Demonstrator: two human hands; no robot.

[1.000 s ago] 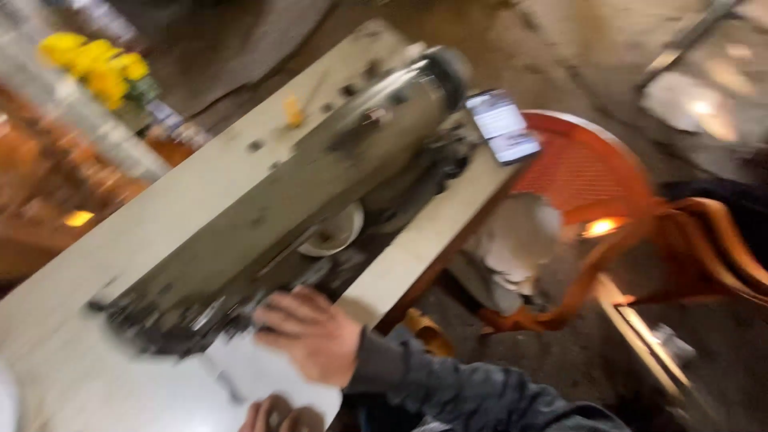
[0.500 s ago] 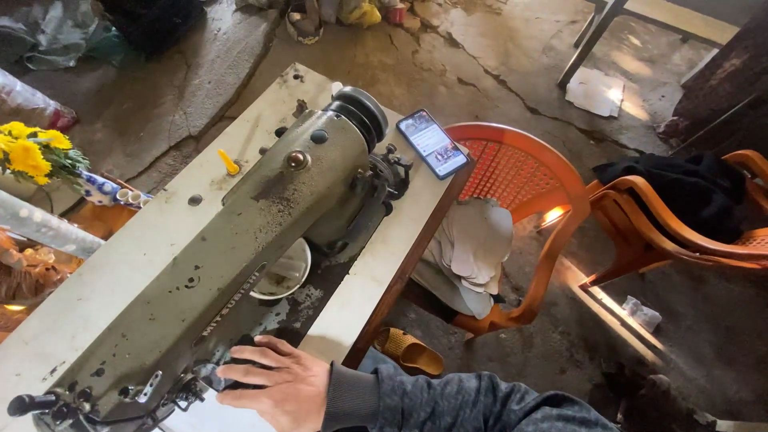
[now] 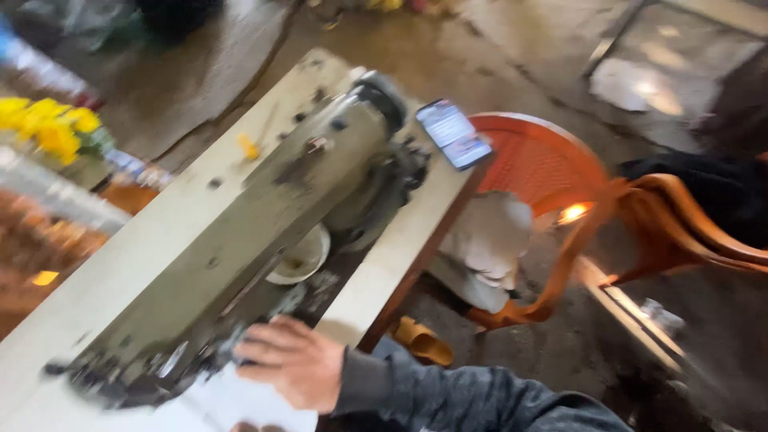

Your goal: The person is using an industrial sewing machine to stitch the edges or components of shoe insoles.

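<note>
We're looking down on a long pale work table, and lying tilted back across it is a big olive-grey sewing machine. Off the table's far side stands an orange plastic chair with pale cloth heaped on it. On the table's edge a phone glows. Now our right hand, in a grey sleeve, lies flat with fingers spread, gripping nothing, on white cloth by the machine's needle end. Yellow flowers show at far left. Blur hides finer detail.
</note>
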